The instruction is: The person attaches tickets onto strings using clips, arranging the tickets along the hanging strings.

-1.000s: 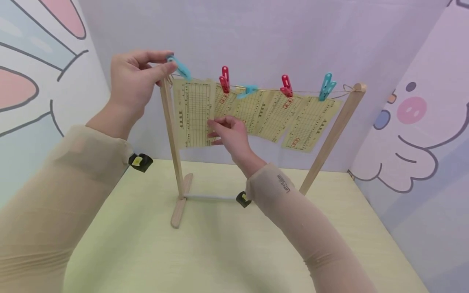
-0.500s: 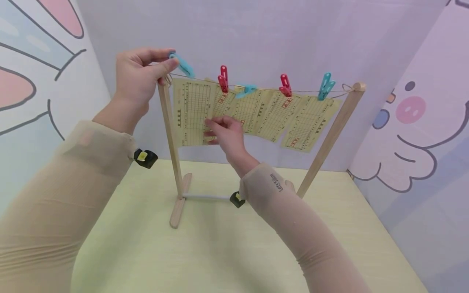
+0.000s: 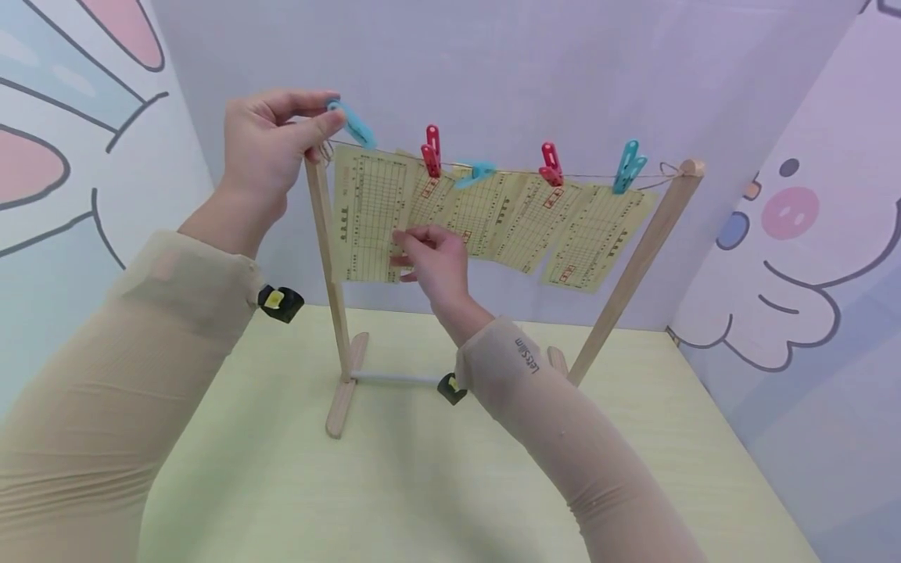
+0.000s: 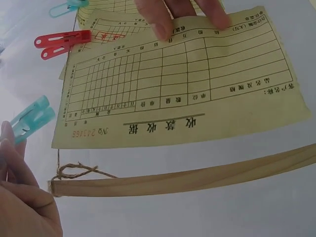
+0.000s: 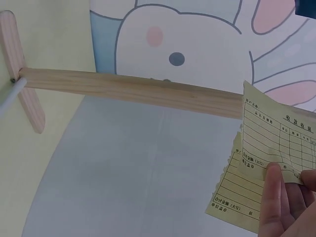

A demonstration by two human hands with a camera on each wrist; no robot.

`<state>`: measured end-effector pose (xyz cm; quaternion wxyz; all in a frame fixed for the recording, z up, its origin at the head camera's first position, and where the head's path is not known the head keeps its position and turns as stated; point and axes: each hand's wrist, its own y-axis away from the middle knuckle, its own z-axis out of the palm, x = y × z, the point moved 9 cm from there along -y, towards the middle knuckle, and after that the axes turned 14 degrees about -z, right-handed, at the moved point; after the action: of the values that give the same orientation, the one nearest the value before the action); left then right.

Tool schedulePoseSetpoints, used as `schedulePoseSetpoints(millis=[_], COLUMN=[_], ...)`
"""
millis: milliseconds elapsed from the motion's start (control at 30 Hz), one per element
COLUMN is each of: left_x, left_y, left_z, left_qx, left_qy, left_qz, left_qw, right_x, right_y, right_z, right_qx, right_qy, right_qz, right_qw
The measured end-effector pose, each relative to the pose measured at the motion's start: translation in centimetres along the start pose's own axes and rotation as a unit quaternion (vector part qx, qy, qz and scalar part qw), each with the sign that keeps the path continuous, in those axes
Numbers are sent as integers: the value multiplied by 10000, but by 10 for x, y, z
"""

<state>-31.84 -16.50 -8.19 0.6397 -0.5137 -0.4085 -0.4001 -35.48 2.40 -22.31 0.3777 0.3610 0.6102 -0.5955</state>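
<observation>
My left hand (image 3: pixel 331 111) pinches a blue clothespin (image 3: pixel 349 123) at the top of the rack's left post (image 3: pixel 325 234), just above the string. In the left wrist view the blue clothespin (image 4: pixel 32 118) sits beside the corner of a yellow printed slip (image 4: pixel 177 84), not clamped on it. My right hand (image 3: pixel 400 252) pinches the lower right edge of that leftmost slip (image 3: pixel 369 211). The right wrist view shows my thumb (image 5: pixel 274 192) pressed on the slip (image 5: pixel 276 143).
Several more yellow slips hang along the string under a red peg (image 3: pixel 431 152), a blue peg (image 3: pixel 475 173), another red peg (image 3: pixel 550 164) and a blue peg (image 3: pixel 626 166). The wooden rack stands on a pale green table (image 3: pixel 422 485), with printed walls close on three sides.
My left hand with the blue clothespin has risen slightly at the post top. My right hand has shifted a little left, still holding the slip's lower edge.
</observation>
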Motion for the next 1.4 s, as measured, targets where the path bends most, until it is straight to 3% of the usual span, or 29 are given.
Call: schedulePoseSetpoints(millis=[467,1033,1400], left_x=[-5,-7,-7], left_y=[-4,-3,3], left_z=[7,10,16], left_qx=[-238,-204,-158], left_qy=[-317,-1239,-2366], left_qz=[-129,19,149], left_qw=[9991,9921,9714], right_x=[-3,-5,-6], right_y=[1,1,1], right_z=[-2,-3,-2], right_qx=[65,16,-81], right_qy=[30,70,17], right_qz=[-38,-194,-225], right_qw=[10000,9998,9997])
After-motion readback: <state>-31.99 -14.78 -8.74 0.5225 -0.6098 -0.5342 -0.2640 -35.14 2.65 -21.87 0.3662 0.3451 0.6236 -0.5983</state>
